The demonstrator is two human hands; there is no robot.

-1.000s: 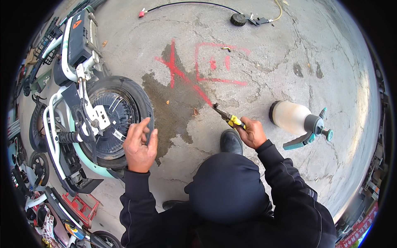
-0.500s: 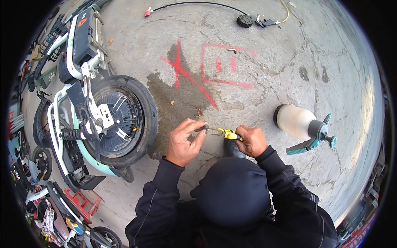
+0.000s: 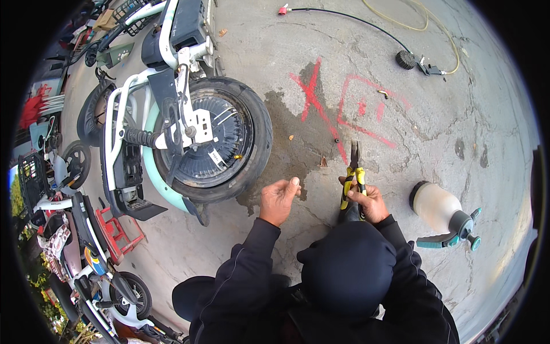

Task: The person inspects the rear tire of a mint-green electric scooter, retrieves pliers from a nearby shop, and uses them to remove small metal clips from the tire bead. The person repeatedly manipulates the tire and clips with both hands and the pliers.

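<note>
My right hand (image 3: 373, 203) grips needle-nose pliers (image 3: 360, 175) with yellow and black handles. Their dark jaws point away from me and stand slightly apart, with nothing between them. To the left, my left hand (image 3: 277, 202) hovers above the ground, fingers curled in and thumb up against them; I see nothing in it. A small black piece (image 3: 337, 140) lies on the concrete beside a red painted line, just left of the jaw tips. Left of my hands is the wheel (image 3: 260, 137) of a scooter lying on its side, with a yellow-capped valve (image 3: 238, 156) on the rim.
A translucent spray bottle (image 3: 438, 206) with a teal trigger lies on the right. Far off are a hose (image 3: 361, 22) and a black round gauge (image 3: 405, 59). A red metal stand (image 3: 117, 232) and more scooters (image 3: 86, 269) crowd the left. Wet concrete (image 3: 281, 137) darkens the middle.
The pliers have come away from my left hand and turned to point forward. The small black piece has left my left fingers; one now lies on the ground. The view has shifted left.
</note>
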